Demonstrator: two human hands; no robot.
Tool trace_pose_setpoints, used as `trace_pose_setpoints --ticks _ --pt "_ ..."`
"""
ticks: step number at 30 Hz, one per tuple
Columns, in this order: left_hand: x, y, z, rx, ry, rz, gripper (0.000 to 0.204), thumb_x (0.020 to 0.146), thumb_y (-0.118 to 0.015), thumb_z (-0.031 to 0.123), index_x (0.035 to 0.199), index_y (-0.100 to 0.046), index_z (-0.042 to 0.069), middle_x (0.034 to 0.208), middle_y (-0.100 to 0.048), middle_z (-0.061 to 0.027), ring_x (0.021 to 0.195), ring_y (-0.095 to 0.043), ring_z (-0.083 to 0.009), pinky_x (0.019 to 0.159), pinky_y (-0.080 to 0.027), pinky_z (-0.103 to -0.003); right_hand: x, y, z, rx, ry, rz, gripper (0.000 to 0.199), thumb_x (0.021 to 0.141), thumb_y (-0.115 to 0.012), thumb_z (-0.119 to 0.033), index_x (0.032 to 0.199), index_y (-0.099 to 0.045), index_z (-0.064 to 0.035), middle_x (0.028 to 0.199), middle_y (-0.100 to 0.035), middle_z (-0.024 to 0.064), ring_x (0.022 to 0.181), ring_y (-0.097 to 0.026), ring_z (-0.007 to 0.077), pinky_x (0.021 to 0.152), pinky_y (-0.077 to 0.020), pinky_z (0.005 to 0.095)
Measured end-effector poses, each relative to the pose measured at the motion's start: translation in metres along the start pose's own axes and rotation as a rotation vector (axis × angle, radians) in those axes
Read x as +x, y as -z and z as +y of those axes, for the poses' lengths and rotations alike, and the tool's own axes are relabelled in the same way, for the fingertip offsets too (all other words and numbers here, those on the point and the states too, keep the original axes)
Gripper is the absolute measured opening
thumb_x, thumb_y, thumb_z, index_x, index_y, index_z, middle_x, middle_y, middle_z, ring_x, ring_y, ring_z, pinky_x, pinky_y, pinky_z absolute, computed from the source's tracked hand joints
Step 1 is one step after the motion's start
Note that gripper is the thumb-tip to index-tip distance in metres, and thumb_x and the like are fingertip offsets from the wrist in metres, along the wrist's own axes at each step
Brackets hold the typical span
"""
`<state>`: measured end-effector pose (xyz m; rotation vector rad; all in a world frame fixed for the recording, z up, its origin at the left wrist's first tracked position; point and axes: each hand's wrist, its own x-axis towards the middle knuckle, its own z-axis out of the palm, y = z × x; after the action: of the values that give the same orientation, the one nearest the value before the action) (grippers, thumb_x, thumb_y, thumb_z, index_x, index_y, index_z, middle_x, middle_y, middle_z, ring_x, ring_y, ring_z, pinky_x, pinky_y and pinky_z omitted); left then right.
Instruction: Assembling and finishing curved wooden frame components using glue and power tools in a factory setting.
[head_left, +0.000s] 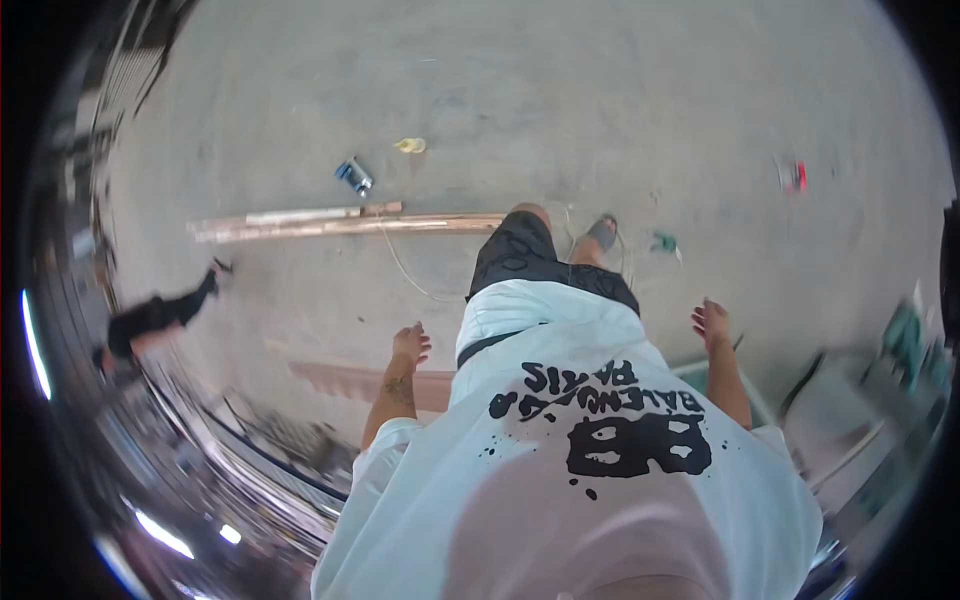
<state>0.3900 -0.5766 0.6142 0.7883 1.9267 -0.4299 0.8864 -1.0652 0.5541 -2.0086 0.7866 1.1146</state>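
Note:
My left hand [410, 345] hangs beside my left hip with its fingers loosely apart and nothing in it. On the other side, my right hand [711, 321] is held away from my body, fingers spread, also holding nothing. Past my left hand, long thin wood-coloured strips [330, 229] lie on the concrete floor, partly hidden behind my raised left knee. A thin pale cord [402, 265] curves from them toward my legs. A flat reddish-brown length [335, 380] lies on the floor behind my left forearm.
Small blurred items lie on the floor: a blue-and-grey one [354, 176], a yellow one [410, 146], a red-and-white one [797, 176], a green one [664, 242]. Another person [155, 322] is at the far left by racks of long stock. A grey boxy object [835, 405] stands at right.

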Motion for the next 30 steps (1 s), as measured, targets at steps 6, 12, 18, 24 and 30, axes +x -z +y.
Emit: trace_pose_setpoints --ticks 6,12,18,24,30 --pt "0.02 -0.069 -0.132 -0.29 -0.105 -0.138 0.035 0.101 -0.06 0.036 0.105 -0.063 0.002 0.087 -0.066 -0.0119 0.068 -0.065 -0.0243 0.055 -0.053 -0.039 0.055 -0.018 -0.262 0.013 0.361 0.0 0.05 0.1 -0.06 -0.044 0.139 -0.053 -0.0137 0.12 -0.07 0.0068 0.106 -0.067 0.0206 0.091 -0.0513 0.0422" --pt "0.026 -0.126 -0.032 0.062 -1.203 -0.161 0.036 0.096 -0.062 0.038 0.109 -0.072 0.006 0.087 -0.074 -0.0125 0.075 -0.069 -0.0319 0.066 -0.054 -0.054 0.069 -0.135 -0.354 -0.265 0.366 -0.162 0.035 0.101 -0.06 -0.043 0.123 -0.056 -0.0165 0.105 -0.07 0.0051 0.091 -0.069 0.0179 0.067 -0.0528 0.0327" --pt "0.103 -0.069 0.237 -0.198 -0.371 0.009 0.05 0.102 -0.054 0.047 0.119 -0.071 0.003 0.109 -0.075 -0.0136 0.097 -0.071 -0.0273 0.089 -0.057 -0.042 0.032 -0.211 -0.379 -0.862 0.566 -0.554 0.04 0.101 -0.066 -0.036 0.118 -0.061 -0.001 0.094 -0.073 0.0132 0.086 -0.073 0.0239 0.068 -0.0592 0.0376" --pt "0.025 0.041 0.392 -1.152 -0.777 0.111 0.032 0.104 -0.061 0.034 0.111 -0.066 0.003 0.095 -0.072 -0.0035 0.084 -0.069 -0.0141 0.068 -0.053 -0.027 0.026 -0.298 -0.544 -0.999 0.325 -0.318 0.034 0.098 -0.068 -0.037 0.118 -0.061 -0.0104 0.096 -0.071 0.0085 0.08 -0.072 0.0233 0.063 -0.0567 0.0419" --pt "0.095 -0.068 0.291 -1.068 -0.318 0.263 0.032 0.102 -0.061 0.033 0.102 -0.069 0.001 0.094 -0.072 -0.0069 0.08 -0.068 -0.0178 0.066 -0.052 -0.033 0.011 -0.397 -0.738 -0.756 0.624 -0.174 0.037 0.101 -0.061 -0.041 0.119 -0.061 -0.0097 0.093 -0.071 0.0091 0.077 -0.069 0.0215 0.061 -0.0551 0.0374"
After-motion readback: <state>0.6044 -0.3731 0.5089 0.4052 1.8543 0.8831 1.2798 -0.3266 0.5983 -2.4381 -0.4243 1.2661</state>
